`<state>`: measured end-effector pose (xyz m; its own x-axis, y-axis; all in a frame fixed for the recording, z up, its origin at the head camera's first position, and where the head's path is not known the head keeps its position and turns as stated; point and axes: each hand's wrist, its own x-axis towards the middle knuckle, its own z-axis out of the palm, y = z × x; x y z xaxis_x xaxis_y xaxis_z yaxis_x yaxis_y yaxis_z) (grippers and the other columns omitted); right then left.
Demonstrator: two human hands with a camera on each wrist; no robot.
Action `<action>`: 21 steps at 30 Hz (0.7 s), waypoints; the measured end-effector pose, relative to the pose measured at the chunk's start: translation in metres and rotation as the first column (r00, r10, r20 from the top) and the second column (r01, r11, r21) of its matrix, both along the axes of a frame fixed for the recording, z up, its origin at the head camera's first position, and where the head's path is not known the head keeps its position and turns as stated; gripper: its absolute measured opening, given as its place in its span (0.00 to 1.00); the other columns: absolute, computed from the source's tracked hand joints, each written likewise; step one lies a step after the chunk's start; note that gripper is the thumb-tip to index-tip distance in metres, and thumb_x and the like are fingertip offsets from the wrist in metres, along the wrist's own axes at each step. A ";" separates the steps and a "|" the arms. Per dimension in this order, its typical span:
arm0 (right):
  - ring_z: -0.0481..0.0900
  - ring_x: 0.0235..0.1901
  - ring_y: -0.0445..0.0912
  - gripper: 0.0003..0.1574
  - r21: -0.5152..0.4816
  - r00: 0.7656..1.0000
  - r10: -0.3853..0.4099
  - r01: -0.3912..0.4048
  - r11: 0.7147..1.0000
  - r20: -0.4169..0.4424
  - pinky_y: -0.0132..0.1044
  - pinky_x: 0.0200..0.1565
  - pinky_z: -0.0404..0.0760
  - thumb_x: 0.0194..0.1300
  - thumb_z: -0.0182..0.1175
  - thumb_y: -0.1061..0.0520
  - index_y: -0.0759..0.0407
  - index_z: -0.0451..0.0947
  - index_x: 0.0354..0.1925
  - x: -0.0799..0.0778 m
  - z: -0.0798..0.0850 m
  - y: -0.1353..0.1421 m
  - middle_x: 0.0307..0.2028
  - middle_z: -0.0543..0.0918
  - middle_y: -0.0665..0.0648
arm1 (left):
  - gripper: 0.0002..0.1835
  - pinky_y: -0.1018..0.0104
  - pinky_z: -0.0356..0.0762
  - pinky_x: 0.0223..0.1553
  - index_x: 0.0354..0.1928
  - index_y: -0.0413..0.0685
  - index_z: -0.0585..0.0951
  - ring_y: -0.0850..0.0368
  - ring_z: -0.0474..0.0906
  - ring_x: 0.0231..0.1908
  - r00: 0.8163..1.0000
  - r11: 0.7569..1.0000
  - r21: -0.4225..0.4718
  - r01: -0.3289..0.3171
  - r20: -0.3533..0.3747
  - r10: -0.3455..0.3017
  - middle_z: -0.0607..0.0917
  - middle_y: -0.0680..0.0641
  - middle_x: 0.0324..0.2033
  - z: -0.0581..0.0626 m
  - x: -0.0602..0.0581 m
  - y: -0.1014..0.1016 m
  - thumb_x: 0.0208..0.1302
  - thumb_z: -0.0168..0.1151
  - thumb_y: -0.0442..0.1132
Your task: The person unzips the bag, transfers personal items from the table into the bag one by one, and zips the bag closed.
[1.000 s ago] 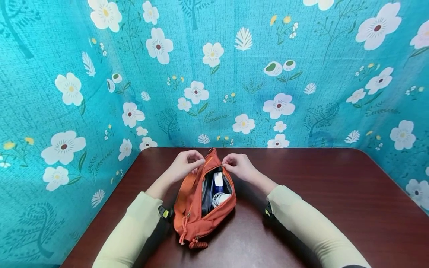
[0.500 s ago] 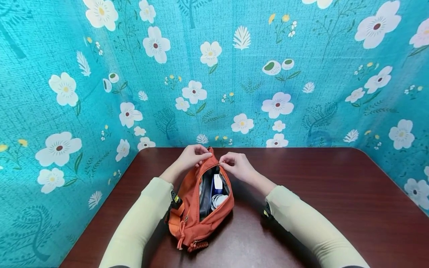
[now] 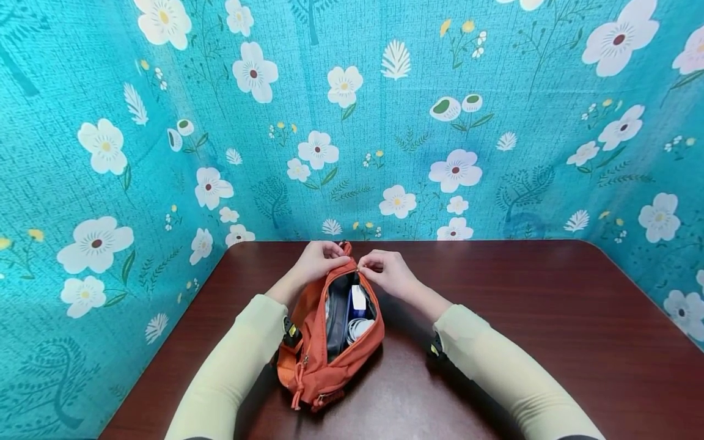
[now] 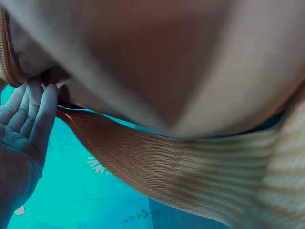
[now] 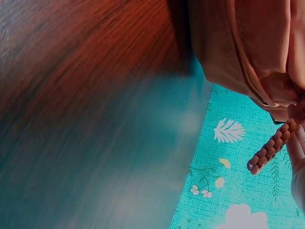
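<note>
An orange-red waist bag (image 3: 352, 366) stands on the table with its main zipper undone. Inside lie a blue box with a white top (image 3: 359, 299), a white coiled cable (image 3: 359, 330) and a dark item. My left hand (image 3: 321, 260) grips the far end of the bag, thumb on top; in the left wrist view its fingers (image 4: 44, 117) lie against the fabric. At the far end of the opening, my right hand (image 3: 387, 269) pinches the zipper pull. A braided cord (image 5: 271, 148) hangs beside that hand in the right wrist view.
The dark red-brown wooden table (image 3: 495, 318) reaches back to a turquoise flowered cloth (image 3: 418, 122), which also closes off the sides. An orange webbing strap (image 4: 157, 157) loops along the bag's left side. Another corded zipper pull (image 3: 298, 385) hangs at its near end.
My left hand has moved right and onto the bag's far end, taking hold of it. The bag has shifted slightly left; my right hand keeps its pinch and has moved slightly left.
</note>
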<state>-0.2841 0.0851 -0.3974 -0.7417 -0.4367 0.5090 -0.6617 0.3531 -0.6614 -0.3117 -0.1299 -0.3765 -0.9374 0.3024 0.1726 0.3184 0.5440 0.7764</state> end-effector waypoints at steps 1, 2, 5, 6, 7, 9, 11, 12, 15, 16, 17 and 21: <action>0.81 0.32 0.41 0.04 -0.002 1.000 -0.003 0.003 1.000 0.003 0.35 0.40 0.82 0.61 0.65 0.67 0.59 0.84 0.35 0.000 0.000 0.000 0.30 0.81 0.50 | 0.10 0.68 0.73 0.29 0.34 0.40 0.83 0.58 0.76 0.26 1.000 1.000 0.000 0.002 -0.010 -0.002 0.82 0.50 0.25 -0.001 0.000 0.000 0.60 0.69 0.41; 0.81 0.31 0.41 0.05 -0.003 1.000 -0.007 0.007 1.000 0.010 0.35 0.39 0.82 0.61 0.65 0.67 0.59 0.84 0.35 0.001 0.000 -0.001 0.30 0.81 0.50 | 0.09 0.68 0.73 0.29 0.34 0.40 0.83 0.58 0.76 0.26 1.000 1.000 0.002 0.002 -0.016 -0.002 0.82 0.50 0.25 -0.001 0.000 0.000 0.60 0.69 0.40; 0.81 0.30 0.40 0.05 -0.009 0.999 -0.019 0.019 1.000 0.039 0.34 0.37 0.82 0.60 0.65 0.67 0.59 0.84 0.34 0.002 0.000 -0.001 0.29 0.81 0.49 | 0.08 0.68 0.73 0.29 0.34 0.40 0.83 0.59 0.75 0.26 1.000 1.000 0.006 0.002 -0.024 -0.002 0.82 0.50 0.25 -0.003 0.001 0.000 0.60 0.69 0.39; 0.81 0.30 0.40 0.05 -0.012 0.999 -0.023 0.023 1.000 0.049 0.33 0.37 0.82 0.60 0.66 0.67 0.59 0.84 0.34 0.003 0.000 -0.002 0.29 0.81 0.49 | 0.08 0.68 0.73 0.29 0.34 0.40 0.83 0.59 0.75 0.26 1.000 1.000 0.006 0.000 -0.025 0.001 0.82 0.50 0.25 -0.003 0.001 0.000 0.61 0.69 0.39; 0.81 0.30 0.40 0.05 -0.016 0.998 -0.028 0.029 0.999 0.059 0.33 0.36 0.82 0.59 0.66 0.67 0.59 0.84 0.34 0.003 0.000 -0.002 0.29 0.81 0.49 | 0.08 0.68 0.73 0.29 0.33 0.40 0.82 0.59 0.75 0.25 1.000 1.000 0.006 -0.003 -0.025 0.003 0.82 0.50 0.25 -0.003 0.001 0.001 0.61 0.69 0.39; 0.81 0.29 0.40 0.06 -0.021 0.996 -0.036 0.038 0.999 0.076 0.33 0.36 0.82 0.59 0.66 0.68 0.59 0.85 0.33 0.005 0.000 -0.003 0.29 0.82 0.49 | 0.08 0.68 0.72 0.29 0.33 0.40 0.82 0.58 0.75 0.26 0.999 1.000 -0.001 -0.007 -0.033 0.007 0.82 0.50 0.25 -0.003 0.001 0.001 0.61 0.68 0.39; 0.81 0.29 0.40 0.06 -0.022 0.995 -0.043 0.045 0.999 0.088 0.34 0.35 0.82 0.58 0.66 0.68 0.59 0.85 0.33 0.007 0.000 -0.004 0.28 0.83 0.49 | 0.08 0.68 0.73 0.30 0.33 0.41 0.82 0.58 0.75 0.26 0.999 1.000 -0.009 -0.015 -0.039 0.014 0.81 0.50 0.25 -0.002 0.002 0.002 0.61 0.68 0.39; 0.82 0.29 0.40 0.06 -0.020 0.995 -0.046 0.048 0.999 0.093 0.34 0.35 0.82 0.58 0.66 0.67 0.59 0.85 0.33 0.008 0.001 -0.004 0.28 0.83 0.49 | 0.08 0.68 0.73 0.30 0.33 0.41 0.82 0.58 0.75 0.27 0.999 1.000 -0.011 -0.019 -0.041 0.018 0.81 0.50 0.25 -0.002 0.003 0.002 0.61 0.68 0.39; 0.81 0.28 0.40 0.05 -0.005 0.992 -0.055 0.056 0.998 0.115 0.34 0.33 0.81 0.57 0.67 0.66 0.58 0.86 0.32 0.011 0.003 -0.005 0.27 0.84 0.48 | 0.08 0.68 0.73 0.31 0.32 0.41 0.82 0.57 0.75 0.28 0.999 0.999 -0.014 -0.036 -0.040 0.035 0.82 0.50 0.25 0.000 0.004 0.004 0.61 0.68 0.40; 0.81 0.27 0.40 0.05 0.001 0.991 -0.057 0.057 0.998 0.120 0.34 0.33 0.81 0.57 0.67 0.66 0.58 0.86 0.32 0.012 0.005 -0.005 0.27 0.84 0.48 | 0.08 0.68 0.73 0.31 0.32 0.41 0.82 0.57 0.76 0.27 0.999 0.999 -0.011 -0.041 -0.036 0.040 0.82 0.49 0.25 0.000 0.004 0.005 0.61 0.68 0.40; 0.81 0.27 0.40 0.05 0.007 0.990 -0.061 0.060 0.998 0.128 0.34 0.32 0.81 0.56 0.67 0.66 0.57 0.86 0.31 0.013 0.006 -0.005 0.26 0.83 0.47 | 0.08 0.68 0.73 0.30 0.32 0.41 0.82 0.57 0.76 0.27 0.998 0.999 -0.009 -0.046 -0.032 0.046 0.82 0.49 0.25 0.000 0.004 0.006 0.61 0.68 0.39; 0.79 0.24 0.40 0.04 0.018 0.989 -0.058 0.056 0.998 0.140 0.35 0.28 0.79 0.55 0.68 0.66 0.59 0.86 0.30 0.015 0.010 -0.004 0.24 0.83 0.47 | 0.08 0.68 0.72 0.28 0.31 0.41 0.82 0.58 0.75 0.26 0.997 0.997 -0.008 -0.074 -0.023 0.074 0.82 0.50 0.24 0.000 0.004 0.010 0.61 0.68 0.39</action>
<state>-0.2688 0.0807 -0.3872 -0.8291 -0.3980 0.3927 -0.5416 0.3972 -0.7409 -0.3080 -0.1202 -0.3763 -0.9531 0.2342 0.1914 0.2945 0.5735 0.7645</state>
